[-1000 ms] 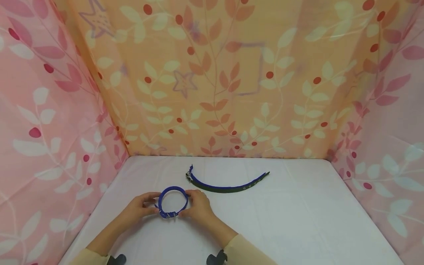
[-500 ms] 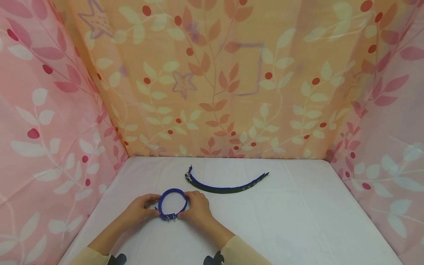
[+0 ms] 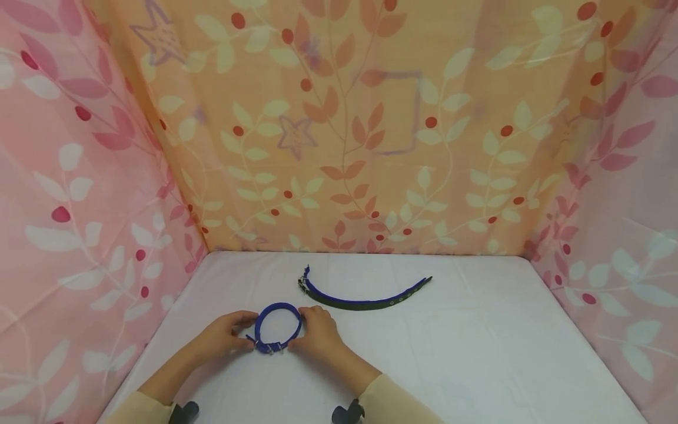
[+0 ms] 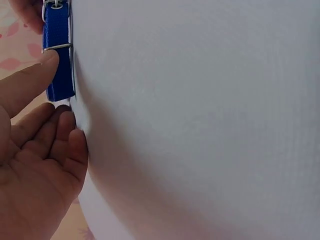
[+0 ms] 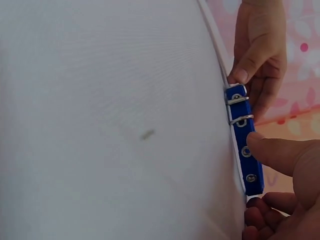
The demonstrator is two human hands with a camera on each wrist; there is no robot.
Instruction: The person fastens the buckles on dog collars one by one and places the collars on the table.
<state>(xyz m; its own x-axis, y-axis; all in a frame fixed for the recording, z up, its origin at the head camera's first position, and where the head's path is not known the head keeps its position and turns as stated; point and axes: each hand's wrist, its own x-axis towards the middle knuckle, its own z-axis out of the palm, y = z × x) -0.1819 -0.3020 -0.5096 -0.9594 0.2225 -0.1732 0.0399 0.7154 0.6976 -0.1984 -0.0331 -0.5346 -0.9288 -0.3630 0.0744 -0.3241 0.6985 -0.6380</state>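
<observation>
Blue collar: left hand and right hand hold its opposite sides; light, even pressure from both should best keep it round.

One buckled blue collar; one left hand and one right hand at its sides; one blue band and one dark green band beyond it; two sleeves on its near side; one white table beneath it; three patterned walls around it.
</observation>
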